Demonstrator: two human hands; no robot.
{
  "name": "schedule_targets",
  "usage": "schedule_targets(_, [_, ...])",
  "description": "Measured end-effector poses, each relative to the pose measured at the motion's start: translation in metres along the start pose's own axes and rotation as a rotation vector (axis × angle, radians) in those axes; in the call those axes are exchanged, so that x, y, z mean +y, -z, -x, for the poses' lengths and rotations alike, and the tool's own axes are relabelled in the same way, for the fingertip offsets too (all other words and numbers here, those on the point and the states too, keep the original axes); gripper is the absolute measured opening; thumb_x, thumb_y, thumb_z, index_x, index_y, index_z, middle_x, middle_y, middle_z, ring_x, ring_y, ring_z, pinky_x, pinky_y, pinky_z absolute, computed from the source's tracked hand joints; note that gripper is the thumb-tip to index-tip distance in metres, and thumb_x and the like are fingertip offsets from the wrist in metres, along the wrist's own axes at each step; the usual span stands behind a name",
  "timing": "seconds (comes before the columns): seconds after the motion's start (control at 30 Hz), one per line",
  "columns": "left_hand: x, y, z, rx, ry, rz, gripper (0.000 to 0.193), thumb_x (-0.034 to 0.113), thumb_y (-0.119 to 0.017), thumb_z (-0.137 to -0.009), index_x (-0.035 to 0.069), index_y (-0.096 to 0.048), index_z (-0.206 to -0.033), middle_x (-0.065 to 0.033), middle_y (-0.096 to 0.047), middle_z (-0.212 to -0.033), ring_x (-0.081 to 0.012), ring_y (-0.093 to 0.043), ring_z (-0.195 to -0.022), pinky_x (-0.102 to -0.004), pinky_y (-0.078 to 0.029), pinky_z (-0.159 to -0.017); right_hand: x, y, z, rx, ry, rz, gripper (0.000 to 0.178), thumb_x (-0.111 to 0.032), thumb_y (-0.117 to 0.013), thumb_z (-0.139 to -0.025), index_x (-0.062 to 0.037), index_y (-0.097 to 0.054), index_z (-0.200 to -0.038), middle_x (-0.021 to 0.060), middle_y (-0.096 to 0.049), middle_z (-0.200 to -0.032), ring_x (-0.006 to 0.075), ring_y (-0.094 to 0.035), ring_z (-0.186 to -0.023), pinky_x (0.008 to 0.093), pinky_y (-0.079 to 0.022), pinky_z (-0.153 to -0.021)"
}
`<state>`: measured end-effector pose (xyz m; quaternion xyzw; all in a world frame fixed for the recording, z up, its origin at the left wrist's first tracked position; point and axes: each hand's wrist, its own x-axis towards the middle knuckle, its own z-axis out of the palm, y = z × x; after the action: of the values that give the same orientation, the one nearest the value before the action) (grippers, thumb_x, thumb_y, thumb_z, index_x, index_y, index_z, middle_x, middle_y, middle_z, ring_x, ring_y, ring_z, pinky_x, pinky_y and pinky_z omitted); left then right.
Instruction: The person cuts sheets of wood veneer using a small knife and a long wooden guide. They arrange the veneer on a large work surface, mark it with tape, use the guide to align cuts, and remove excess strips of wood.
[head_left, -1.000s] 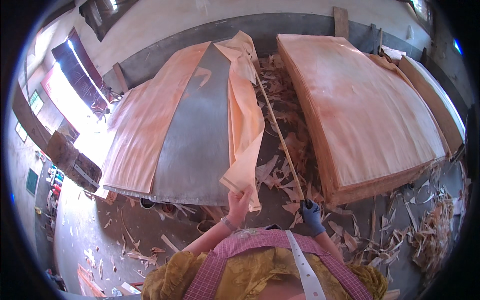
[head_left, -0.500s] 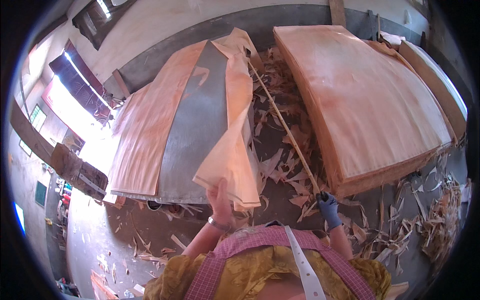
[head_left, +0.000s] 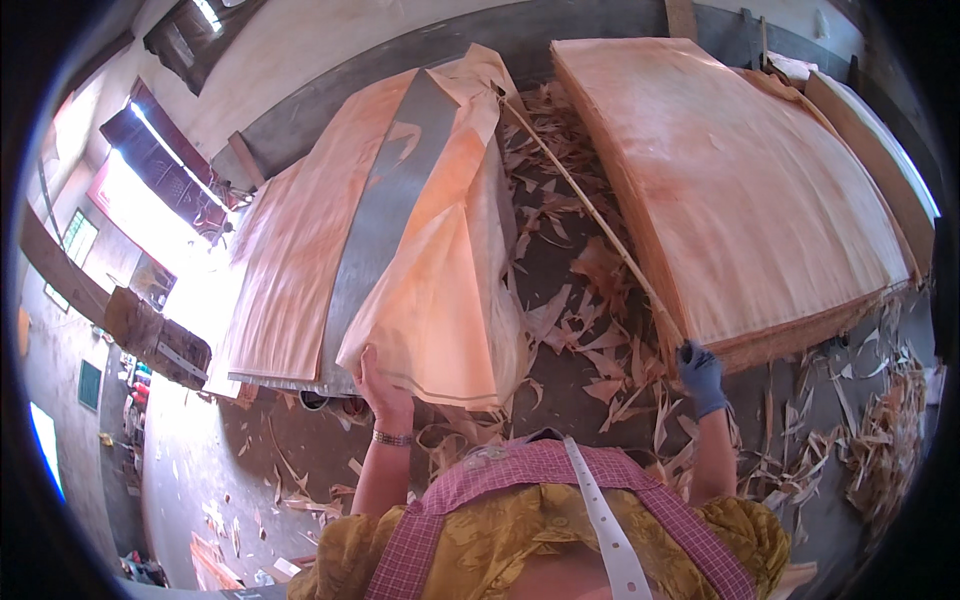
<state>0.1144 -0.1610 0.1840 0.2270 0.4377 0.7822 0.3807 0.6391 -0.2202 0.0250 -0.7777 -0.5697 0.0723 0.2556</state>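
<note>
A thin orange veneer sheet [head_left: 420,325] lies folded and twisted along the right side of the left-hand stack, partly over a grey strip [head_left: 392,190]. My bare left hand [head_left: 385,392], with a bracelet at the wrist, pinches the sheet's near left corner. In a grey-blue glove, my right hand [head_left: 703,378] is closed round the near end of a long thin wooden stick [head_left: 590,208]. That stick slants away to the far left, and its far tip meets the sheet's crumpled far end. Left of the grey strip lies another flat veneer sheet [head_left: 310,230].
To the right stands a tall stack of veneer sheets [head_left: 740,190], close to the stick. Veneer scraps [head_left: 590,350] litter the floor between the stacks, with a heap [head_left: 885,440] at far right. A wooden post-like piece [head_left: 158,338] juts in at left. A wall [head_left: 570,30] closes the back.
My left hand has moved left, drawing the sheet's near corner further over the grey strip. My right hand has shifted right and slightly away from me with the stick.
</note>
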Motion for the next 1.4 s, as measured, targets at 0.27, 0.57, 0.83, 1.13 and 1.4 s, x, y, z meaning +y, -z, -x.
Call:
schedule_targets(0.27, [-0.006, -0.018, 0.013, -0.178, -0.199, -0.160, 0.015, 0.009, -0.062, -0.094, 0.004, -0.061, -0.108, -0.0011, -0.064, -0.104, -0.0102, -0.060, -0.095, -0.0262, -0.049, -0.083, -0.040, -0.054, 0.080, -0.071, -0.051, -0.041, 0.022, -0.027, -0.062, -0.088, -0.0088, -0.064, -0.101, 0.0197, -0.067, -0.083, 0.0405, -0.065, -0.078, 0.0483, -0.051, -0.067])
schedule_targets(0.57, [-0.027, -0.066, 0.043, -0.627, -0.324, -0.566, 0.015, 0.005, -0.063, -0.092, -0.001, -0.063, -0.106, -0.0029, -0.065, -0.097, -0.0070, -0.058, -0.081, -0.0223, -0.046, -0.067, -0.008, -0.065, 0.121, -0.062, -0.111, -0.067, 0.022, -0.027, -0.065, -0.085, -0.0095, -0.064, -0.099, 0.0173, -0.068, -0.082, 0.0388, -0.066, -0.076, 0.0475, -0.052, -0.066])
schedule_targets(0.83, [-0.063, -0.120, 0.096, -0.993, -0.581, -0.805, 0.023, 0.009, -0.061, -0.087, -0.002, -0.060, -0.107, -0.0209, -0.063, -0.098, -0.0429, -0.060, -0.092, -0.0454, -0.050, -0.078, -0.020, -0.057, 0.092, 0.016, -0.077, -0.218, 0.026, -0.034, -0.061, -0.089, -0.0108, -0.065, -0.100, 0.0198, -0.067, -0.084, 0.0408, -0.065, -0.081, 0.0496, -0.052, -0.069])
schedule_targets(1.13, [-0.081, -0.099, 0.094, -1.003, -0.657, -0.867, 0.023, 0.010, -0.061, -0.086, 0.000, -0.062, -0.107, -0.0200, -0.063, -0.101, -0.0401, -0.060, -0.096, -0.0446, -0.050, -0.084, -0.014, -0.038, 0.018, 0.073, -0.033, -0.189, 0.023, -0.031, -0.058, -0.090, -0.0094, -0.064, -0.098, 0.0206, -0.066, -0.085, 0.0421, -0.064, -0.082, 0.0500, -0.051, -0.069])
schedule_targets(1.4, [-0.095, -0.083, 0.095, -1.045, -0.585, -0.920, 0.020, 0.013, -0.062, -0.086, 0.002, -0.062, -0.102, -0.0184, -0.063, -0.100, -0.0393, -0.060, -0.097, -0.0451, -0.051, -0.082, -0.009, 0.040, -0.022, 0.054, 0.028, 0.146, 0.024, -0.033, -0.056, -0.092, -0.0112, -0.064, -0.099, 0.0201, -0.068, -0.086, 0.0409, -0.065, -0.078, 0.0511, -0.051, -0.070])
